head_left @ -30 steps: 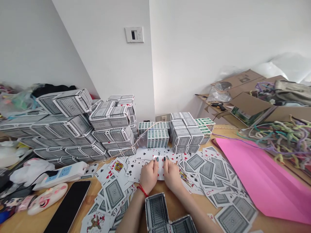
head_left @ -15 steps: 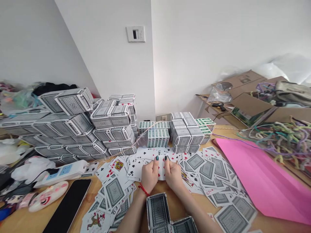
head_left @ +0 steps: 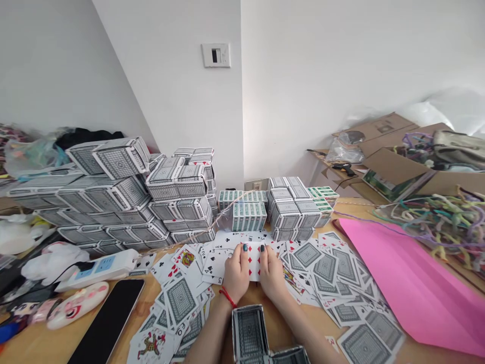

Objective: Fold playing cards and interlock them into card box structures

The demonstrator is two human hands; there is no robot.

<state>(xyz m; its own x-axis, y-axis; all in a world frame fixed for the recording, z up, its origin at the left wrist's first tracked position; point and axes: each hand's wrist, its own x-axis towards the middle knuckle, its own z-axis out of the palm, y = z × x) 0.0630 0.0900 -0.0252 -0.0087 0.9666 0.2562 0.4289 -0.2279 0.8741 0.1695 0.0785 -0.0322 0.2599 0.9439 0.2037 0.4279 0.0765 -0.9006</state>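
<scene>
Between my two hands is a playing card (head_left: 254, 263) with red diamonds facing up; whether others lie under it I cannot tell. My left hand (head_left: 237, 273), with a red string bracelet at the wrist, grips its left edge, thumb on top. On the opposite edge, my right hand (head_left: 272, 273) is closed the same way. Loose cards lie around both hands, some face up (head_left: 214, 265), others back up (head_left: 324, 268). Nearer to me, between my forearms, stands an open-topped box shape made of folded cards (head_left: 249, 333).
Stacks of card-built blocks (head_left: 121, 194) rise at the left and behind (head_left: 293, 207). Green-and-white card packs (head_left: 249, 216) stand between them. A phone (head_left: 108, 321) and a power strip (head_left: 102, 268) lie left. Pink paper (head_left: 409, 288), tangled cords (head_left: 435, 227) and a cardboard box (head_left: 394, 169) are at right.
The view has shifted slightly, so everything sits a little further right. The card between my hands now shows more of its red-diamond face. Both hands keep their hold.
</scene>
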